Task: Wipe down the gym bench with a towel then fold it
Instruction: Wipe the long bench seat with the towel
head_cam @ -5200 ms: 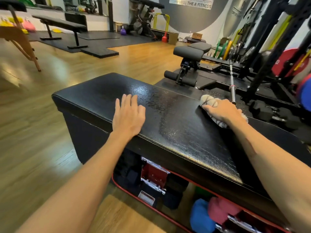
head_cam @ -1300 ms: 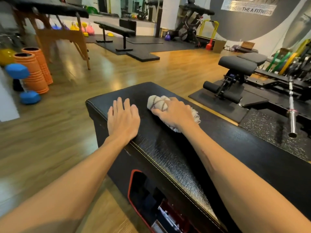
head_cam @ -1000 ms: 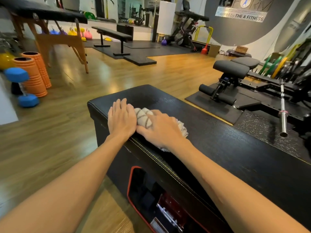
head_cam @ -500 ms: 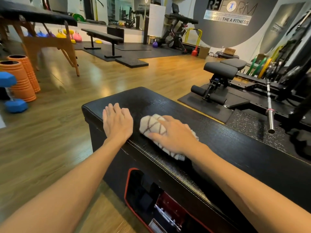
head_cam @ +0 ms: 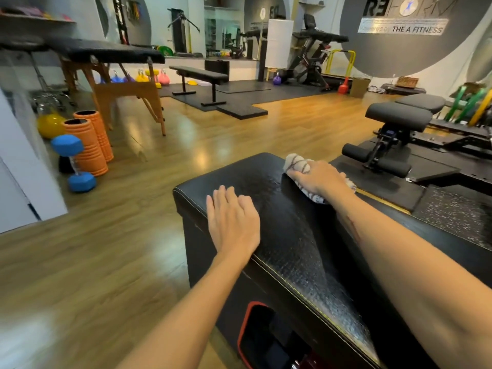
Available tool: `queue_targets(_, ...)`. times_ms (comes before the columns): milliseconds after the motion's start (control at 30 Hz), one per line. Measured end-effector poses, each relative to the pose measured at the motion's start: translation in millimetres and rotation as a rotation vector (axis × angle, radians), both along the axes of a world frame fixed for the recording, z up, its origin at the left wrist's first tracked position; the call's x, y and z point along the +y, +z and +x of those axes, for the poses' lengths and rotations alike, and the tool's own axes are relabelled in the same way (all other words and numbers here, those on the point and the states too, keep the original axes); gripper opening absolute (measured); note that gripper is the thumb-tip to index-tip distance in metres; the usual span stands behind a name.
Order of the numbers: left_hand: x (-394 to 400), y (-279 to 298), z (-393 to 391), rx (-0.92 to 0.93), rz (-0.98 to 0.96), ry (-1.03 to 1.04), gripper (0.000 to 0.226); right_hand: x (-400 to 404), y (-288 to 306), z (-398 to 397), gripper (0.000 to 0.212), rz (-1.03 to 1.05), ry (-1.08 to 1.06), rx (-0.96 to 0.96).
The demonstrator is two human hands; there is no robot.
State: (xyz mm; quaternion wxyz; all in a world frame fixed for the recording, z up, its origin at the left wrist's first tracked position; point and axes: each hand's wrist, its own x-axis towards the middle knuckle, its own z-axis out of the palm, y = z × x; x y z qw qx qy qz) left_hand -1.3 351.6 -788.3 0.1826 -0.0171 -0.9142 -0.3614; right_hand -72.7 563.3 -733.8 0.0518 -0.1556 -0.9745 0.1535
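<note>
A long black padded bench (head_cam: pixel 292 235) with a cracked, shiny top runs from the centre toward the lower right. My left hand (head_cam: pixel 231 222) lies flat on its near left end, fingers straight. My right hand (head_cam: pixel 316 178) grips a bunched white towel with dark stripes (head_cam: pixel 296 162) and presses it on the bench top near the far edge, close to the left end. Part of the towel sticks out behind my wrist.
Wooden floor lies to the left. Orange foam rollers (head_cam: pixel 90 145) and a blue dumbbell (head_cam: pixel 73 163) stand at the left wall. A massage table (head_cam: pixel 111 65) is behind them. A black adjustable bench (head_cam: pixel 394 129) and rack sit just right of the padded bench.
My right hand has slid the towel away from the near edge to the far side of the bench top. My left hand stays flat near the left end. The camera view has swung left.
</note>
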Motion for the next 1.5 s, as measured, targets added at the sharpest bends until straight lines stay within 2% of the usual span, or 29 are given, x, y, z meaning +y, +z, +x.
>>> queue_targets(133, 1.6, 0.8, 2.6, 0.012, 0.033, 0.013, 0.069, -10.6, -3.3, -11.8, 0.089, 0.028, 0.003, -0.038)
queue_targets(200, 2.4, 1.5, 3.2, 0.012, 0.062, 0.020, 0.068, -26.8, -2.8, -4.6, 0.094, 0.045, 0.051, -0.026)
queue_targets(400, -1.9, 0.4, 3.5, 0.030, 0.202, 0.030, 0.068, -97.5, -6.7, 50.3, 0.072, 0.072, 0.253, 0.032)
queue_targets(633, -13.4, 24.0, 5.2, -0.084, 0.513, -0.004, 0.046, -113.0, -10.3, 134.7, 0.068, 0.069, 0.404, 0.061)
queue_targets(700, -26.0, 26.0, -6.4, -0.114, 0.492, 0.019, 0.043, -106.1, -7.9, 149.0, 0.067, 0.079, 0.450, 0.056)
queue_targets(767, -40.4, 21.1, -23.3, -0.133, 0.368, 0.013, 0.039, -94.4, -5.7, 153.6, 0.062, 0.079, 0.437, 0.045)
queue_targets(933, -46.2, 9.7, -49.9, -0.124, 0.177, 0.043, 0.046, -46.4, -5.9, 99.9, 0.069, 0.052, 0.161, 0.010)
queue_targets(1200, -39.5, -6.0, -59.1, -0.026, 0.160, 0.123, 0.053, -6.5, -6.3, -10.7, 0.053, 0.015, 0.024, 0.032)
queue_targets(1500, -36.7, -11.6, -64.6, 0.026, 0.151, 0.177, 0.048, -24.8, -7.8, -53.4, 0.092, 0.097, 0.006, -0.019)
